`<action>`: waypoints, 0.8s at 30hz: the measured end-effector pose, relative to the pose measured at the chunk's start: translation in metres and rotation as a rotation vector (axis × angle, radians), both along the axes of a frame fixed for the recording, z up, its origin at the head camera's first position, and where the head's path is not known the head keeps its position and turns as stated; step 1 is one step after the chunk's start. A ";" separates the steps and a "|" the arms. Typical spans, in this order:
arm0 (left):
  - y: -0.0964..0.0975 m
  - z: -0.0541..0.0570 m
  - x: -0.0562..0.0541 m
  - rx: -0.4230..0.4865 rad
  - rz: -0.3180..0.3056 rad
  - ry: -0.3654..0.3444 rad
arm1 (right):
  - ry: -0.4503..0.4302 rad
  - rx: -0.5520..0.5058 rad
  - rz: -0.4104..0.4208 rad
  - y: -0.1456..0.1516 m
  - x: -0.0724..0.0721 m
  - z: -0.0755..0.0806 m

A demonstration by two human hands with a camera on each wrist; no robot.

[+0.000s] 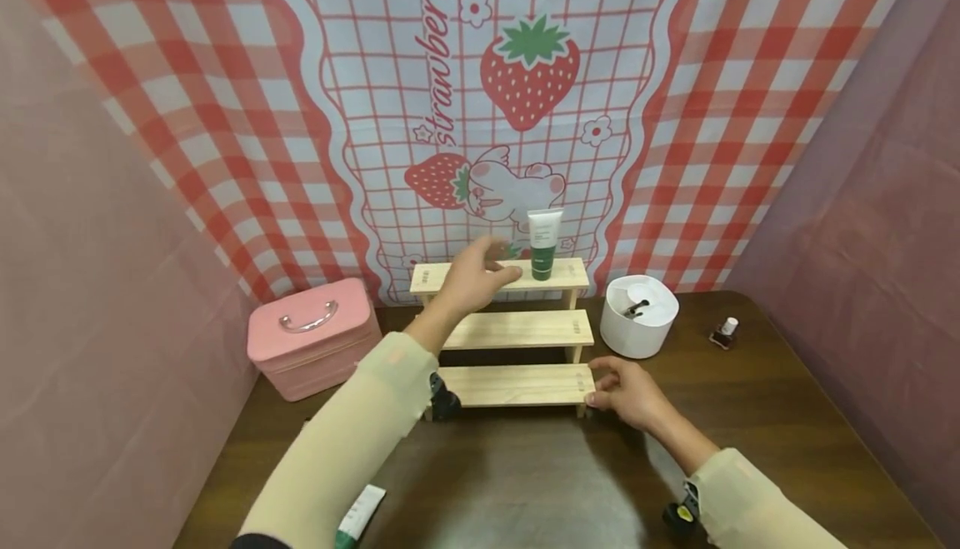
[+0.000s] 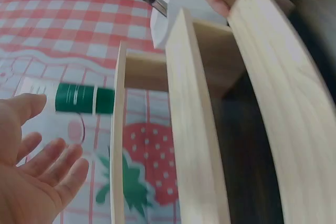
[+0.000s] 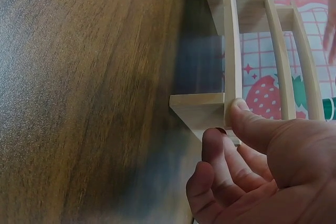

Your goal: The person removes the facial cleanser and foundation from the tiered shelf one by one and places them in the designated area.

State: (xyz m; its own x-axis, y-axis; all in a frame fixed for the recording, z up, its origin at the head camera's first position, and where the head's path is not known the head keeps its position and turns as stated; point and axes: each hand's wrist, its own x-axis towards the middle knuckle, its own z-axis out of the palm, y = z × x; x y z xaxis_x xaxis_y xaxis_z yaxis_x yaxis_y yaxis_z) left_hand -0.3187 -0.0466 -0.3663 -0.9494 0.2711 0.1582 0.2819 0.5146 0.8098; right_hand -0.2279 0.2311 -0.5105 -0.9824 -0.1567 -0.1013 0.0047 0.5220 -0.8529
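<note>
A three-tier wooden shelf (image 1: 517, 328) stands on the table against the patterned cloth. Upright on its top board, toward the right, is a white and green squeeze tube (image 1: 543, 245), cap down. My left hand (image 1: 476, 274) hovers over the top board to the left of that tube, fingers apart and nothing held; the left wrist view shows the palm beside the tube (image 2: 84, 98). At the right end of the bottom board, my right hand (image 1: 630, 391) grips the shelf, thumb on the board's corner (image 3: 233, 114) and fingers curled around the end.
Left of the shelf sits a pink case (image 1: 311, 336) with a metal handle. To the right are a white round container (image 1: 640, 316) holding dark items and a small dark bottle with a white cap (image 1: 724, 333). Another white and green tube (image 1: 362, 516) lies near the left forearm.
</note>
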 end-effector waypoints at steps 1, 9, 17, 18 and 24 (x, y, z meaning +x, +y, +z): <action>0.008 0.001 -0.003 0.015 0.003 -0.005 | 0.001 0.001 0.000 0.000 0.000 0.000; 0.048 0.007 -0.015 0.071 0.058 -0.014 | -0.010 0.002 -0.022 -0.001 0.000 0.001; 0.057 0.010 -0.019 0.082 0.133 -0.001 | 0.007 -0.006 -0.023 0.000 0.000 0.000; 0.057 0.010 -0.020 0.080 0.137 0.001 | 0.011 -0.005 -0.018 0.000 0.001 -0.001; 0.054 0.009 -0.020 0.063 0.136 0.012 | 0.024 -0.011 -0.009 0.001 0.003 -0.002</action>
State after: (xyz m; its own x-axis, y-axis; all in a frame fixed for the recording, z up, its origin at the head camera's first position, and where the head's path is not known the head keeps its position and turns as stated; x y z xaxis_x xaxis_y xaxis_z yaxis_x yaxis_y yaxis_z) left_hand -0.3391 0.0074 -0.3573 -0.9747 0.1291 0.1825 0.2229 0.4968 0.8388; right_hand -0.2251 0.2319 -0.5130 -0.9859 -0.1491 -0.0759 -0.0115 0.5129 -0.8584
